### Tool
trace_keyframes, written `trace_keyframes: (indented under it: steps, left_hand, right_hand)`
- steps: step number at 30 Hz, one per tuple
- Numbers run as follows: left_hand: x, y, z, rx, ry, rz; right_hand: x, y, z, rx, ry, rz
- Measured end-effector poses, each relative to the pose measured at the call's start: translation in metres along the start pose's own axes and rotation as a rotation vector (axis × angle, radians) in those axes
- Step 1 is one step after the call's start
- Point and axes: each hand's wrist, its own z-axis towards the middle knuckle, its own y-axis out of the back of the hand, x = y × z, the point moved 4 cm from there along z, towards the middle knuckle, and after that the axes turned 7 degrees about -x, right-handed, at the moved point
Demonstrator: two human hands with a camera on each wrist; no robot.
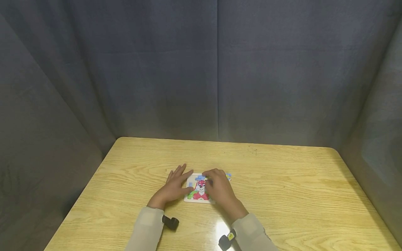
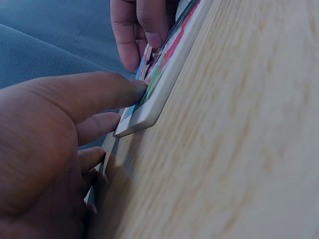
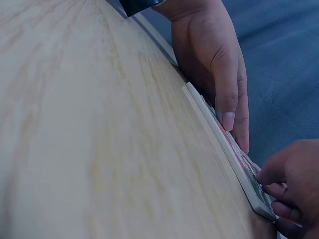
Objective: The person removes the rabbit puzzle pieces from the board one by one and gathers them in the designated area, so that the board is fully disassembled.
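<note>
A small jigsaw puzzle (image 1: 201, 196) in a pale frame lies flat on the table, showing a red-and-white cartoon animal with blue and green around it. My left hand (image 1: 174, 188) is at its left side, fingers extended. In the left wrist view, the left thumb (image 2: 112, 93) rests on the picture near a corner of the frame (image 2: 144, 117). Over the puzzle's upper right, my right hand (image 1: 221, 186) has thumb and fingers bent together at a puzzle piece (image 2: 148, 56), which looks slightly raised. The fingers hide much of this piece.
A blue and yellow puzzle piece (image 1: 229, 176) lies on the table just beyond the right hand, partly hidden by it. The wooden table (image 1: 292, 195) extends to both sides. Dark grey curtains (image 1: 157, 76) enclose its back and sides.
</note>
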Motion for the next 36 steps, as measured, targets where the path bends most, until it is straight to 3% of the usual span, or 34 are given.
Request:
trace_keyframes:
  steps: [10, 20, 36]
  left_hand:
    - [-0.0001, 0.0001, -0.0017, 0.009, -0.012, 0.003]
    - [-0.0014, -0.0011, 0.0004, 0.008, -0.032, 0.013]
    - [0.0026, -0.0026, 0.0014, 0.007, -0.031, 0.021]
  right_hand:
    - [0.0017, -0.0007, -0.0001, 0.017, -0.001, -0.001]
    - [0.0007, -0.0012, 0.0015, 0.011, 0.008, -0.089]
    - [0.0024, -0.0015, -0.0002, -0.007, 0.015, -0.087]
